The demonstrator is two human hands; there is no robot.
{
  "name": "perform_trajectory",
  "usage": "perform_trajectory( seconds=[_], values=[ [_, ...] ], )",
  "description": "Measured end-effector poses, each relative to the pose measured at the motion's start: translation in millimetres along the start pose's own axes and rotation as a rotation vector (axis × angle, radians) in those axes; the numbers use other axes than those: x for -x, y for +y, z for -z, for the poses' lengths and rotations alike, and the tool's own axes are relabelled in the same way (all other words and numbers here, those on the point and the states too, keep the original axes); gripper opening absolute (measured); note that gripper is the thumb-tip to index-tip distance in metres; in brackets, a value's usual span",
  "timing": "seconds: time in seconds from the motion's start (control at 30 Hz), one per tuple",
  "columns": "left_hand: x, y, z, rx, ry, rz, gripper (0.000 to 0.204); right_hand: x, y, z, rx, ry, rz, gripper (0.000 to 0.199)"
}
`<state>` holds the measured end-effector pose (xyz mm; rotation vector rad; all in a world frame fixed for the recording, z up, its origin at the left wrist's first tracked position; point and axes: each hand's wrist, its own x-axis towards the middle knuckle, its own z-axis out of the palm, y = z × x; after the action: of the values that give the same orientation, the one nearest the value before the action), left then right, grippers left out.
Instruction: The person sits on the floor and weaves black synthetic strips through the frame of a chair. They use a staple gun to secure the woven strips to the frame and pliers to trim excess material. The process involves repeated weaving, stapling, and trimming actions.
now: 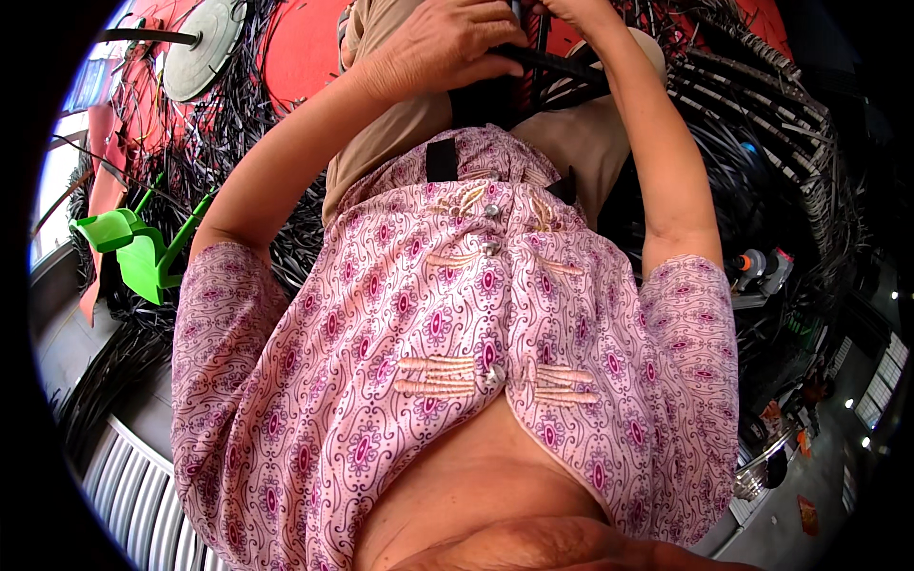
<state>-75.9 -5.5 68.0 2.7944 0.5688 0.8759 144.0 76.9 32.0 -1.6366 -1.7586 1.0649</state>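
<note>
At the top of the head view, my left hand [446,46] is closed with its thumb pressed along a flat black plastic strip [562,65]. That strip runs from the hand toward the right, over my lap. My right hand [583,11] is beside it at the upper edge, with its fingers bent together close to other black strips [540,36]. The frame cuts off part of this hand, and what its fingers hold cannot be made out. More dark strips lie between my knees, in brown trousers [581,143].
Heaps of loose black strips [271,48] cover the red surface [309,59] on the left. A grey round base with a rod [202,57] and a bright green plastic object [143,255] are there. Striped woven strips [752,95] curve along the right. A slatted metal seat [143,500] is lower left.
</note>
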Motion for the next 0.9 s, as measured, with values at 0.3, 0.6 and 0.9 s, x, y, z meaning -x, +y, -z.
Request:
perform_trajectory(
  seconds=[0.3,0.6,0.9],
  values=[
    [5.8,-4.0,-13.5,-0.008,-0.070,0.086,0.037,-26.0,30.9,-22.2,0.025,-0.144,0.025,0.019],
    [-0.4,-4.9,-14.2,0.068,-0.041,0.054,0.032,-28.1,47.4,-19.6,0.117,-0.005,-0.064,0.025],
    [2.4,-31.4,-35.0,0.111,-0.151,0.037,0.034,56.5,-14.1,-7.3,0.334,0.772,0.518,0.017]
  ],
)
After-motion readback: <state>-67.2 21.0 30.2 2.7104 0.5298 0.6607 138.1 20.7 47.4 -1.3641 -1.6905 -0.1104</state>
